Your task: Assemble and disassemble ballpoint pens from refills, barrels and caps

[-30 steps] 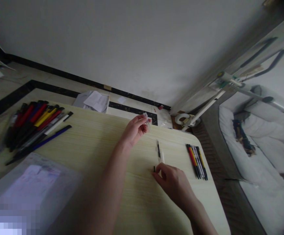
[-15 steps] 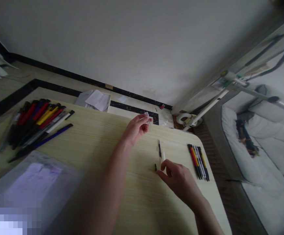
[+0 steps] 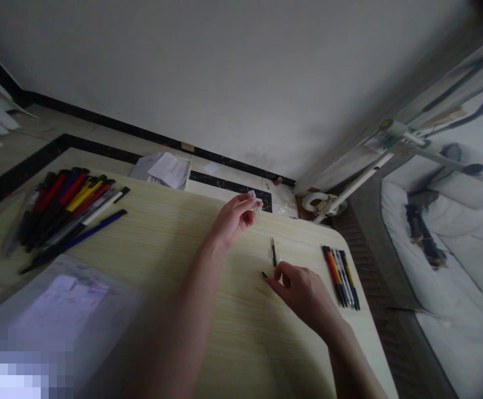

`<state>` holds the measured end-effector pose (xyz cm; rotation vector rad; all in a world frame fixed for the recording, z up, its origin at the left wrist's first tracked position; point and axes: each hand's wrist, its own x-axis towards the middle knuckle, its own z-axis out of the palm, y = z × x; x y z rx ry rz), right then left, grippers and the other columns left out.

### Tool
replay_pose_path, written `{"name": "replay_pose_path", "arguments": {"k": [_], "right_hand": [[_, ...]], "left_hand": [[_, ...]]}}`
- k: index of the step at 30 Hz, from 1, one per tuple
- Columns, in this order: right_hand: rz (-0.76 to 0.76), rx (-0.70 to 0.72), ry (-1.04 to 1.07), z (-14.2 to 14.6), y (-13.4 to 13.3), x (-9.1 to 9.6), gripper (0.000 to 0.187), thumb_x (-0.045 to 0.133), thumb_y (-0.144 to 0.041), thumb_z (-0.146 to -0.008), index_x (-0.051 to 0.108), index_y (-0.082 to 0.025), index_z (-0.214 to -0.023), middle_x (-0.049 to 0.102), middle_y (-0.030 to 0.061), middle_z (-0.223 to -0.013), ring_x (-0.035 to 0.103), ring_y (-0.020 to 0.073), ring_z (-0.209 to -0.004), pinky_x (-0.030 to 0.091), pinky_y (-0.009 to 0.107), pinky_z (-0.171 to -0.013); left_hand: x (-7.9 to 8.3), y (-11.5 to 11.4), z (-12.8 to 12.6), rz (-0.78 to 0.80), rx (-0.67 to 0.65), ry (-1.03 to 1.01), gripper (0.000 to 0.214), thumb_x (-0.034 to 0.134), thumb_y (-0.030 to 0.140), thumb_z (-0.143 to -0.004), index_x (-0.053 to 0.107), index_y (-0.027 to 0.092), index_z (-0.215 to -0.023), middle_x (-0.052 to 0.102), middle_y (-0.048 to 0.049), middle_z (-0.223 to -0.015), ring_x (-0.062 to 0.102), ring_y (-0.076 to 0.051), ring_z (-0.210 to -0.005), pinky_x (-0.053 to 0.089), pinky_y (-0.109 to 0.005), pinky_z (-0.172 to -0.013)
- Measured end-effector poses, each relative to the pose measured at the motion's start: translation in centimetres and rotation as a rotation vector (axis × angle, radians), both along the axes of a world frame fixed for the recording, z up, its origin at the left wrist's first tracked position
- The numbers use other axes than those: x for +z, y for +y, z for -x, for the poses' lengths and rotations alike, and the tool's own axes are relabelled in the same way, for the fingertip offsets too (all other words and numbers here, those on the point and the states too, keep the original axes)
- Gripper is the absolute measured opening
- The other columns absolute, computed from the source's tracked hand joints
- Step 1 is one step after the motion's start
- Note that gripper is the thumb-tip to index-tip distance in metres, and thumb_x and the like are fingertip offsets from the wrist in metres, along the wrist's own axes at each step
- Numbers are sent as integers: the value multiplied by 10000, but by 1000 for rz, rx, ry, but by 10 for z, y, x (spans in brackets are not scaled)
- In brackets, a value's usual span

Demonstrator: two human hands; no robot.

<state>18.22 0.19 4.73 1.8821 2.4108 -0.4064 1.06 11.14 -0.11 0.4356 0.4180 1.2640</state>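
The two hands are apart over a flat bench (image 3: 241, 338) with a pale, wood-like top, streaky lines and a round corner. The left hand (image 3: 235, 219) pinches a clear tube (image 3: 258, 214) between its thumb and fingers, up near the far edge; the tube is thin, straight and looks like shiny plastic. The right hand (image 3: 301, 288) is low over the bench with its fingers curled, and its thumb tip is right by a tiny black piece (image 3: 265, 275). I cannot tell if the fingers squeeze that piece or only touch it. Just past those fingers lies a skinny dark pen refill (image 3: 273, 252) with a thin tip pointing away. Near the right edge is a neat row of pens (image 3: 341, 277), smooth long sticks in red, yellow, black and see-through, side by side. On the left sits a messy pile of pens (image 3: 69, 208), red, yellow, blue, black and white, crossing over each other. Closer in lies a floppy, cloudy plastic sheet (image 3: 120, 302) with a pale, purplish patch that looks like paper
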Motion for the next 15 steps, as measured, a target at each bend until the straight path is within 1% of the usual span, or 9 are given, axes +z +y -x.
{"name": "replay_pose_path", "arguments": {"k": [7,15], "right_hand": [[-2,24,-41,0,4,-1,225,500,-400,-790,536,-211,-672,582,-8,-560,521,128,-529,240,235,-506],[-15,-19,-79,-3,8,-2,272,471,-411,-799,507,-207,-623,549,-22,-527,457,106,-478,184,237,-479]], "left_hand": [[-1,0,0,-7,7,1,203,649,238,-693,553,149,-848,602,-47,-828,462,-33,-527,363,-181,-506],[0,0,-1,23,15,0,212,656,233,-686,552,142,-847,600,-49,-821,452,-27,-529,359,-177,-514]]}}
